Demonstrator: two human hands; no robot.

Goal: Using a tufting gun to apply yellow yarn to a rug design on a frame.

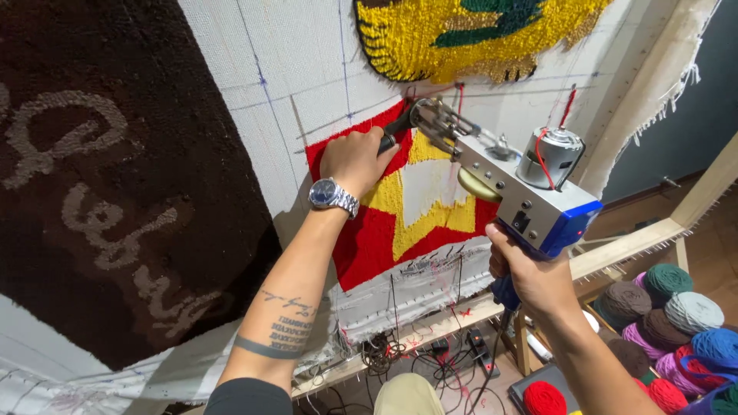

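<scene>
Stretching across the frame, the white backing cloth point(307, 69) carries a red and yellow tufted patch point(384, 230). Against it the tufting gun point(500, 165) slants up-left; left hand point(355, 160) grips its front handle, right hand point(530, 280) its rear grip.

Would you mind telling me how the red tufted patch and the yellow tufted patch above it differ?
The red patch holds a yellow star outline with a bare white middle; the yellow patch holds green shapes. The tufting gun and left hand are at the red one; the yellow one is untouched. Both sit on the white backing cloth.
</scene>
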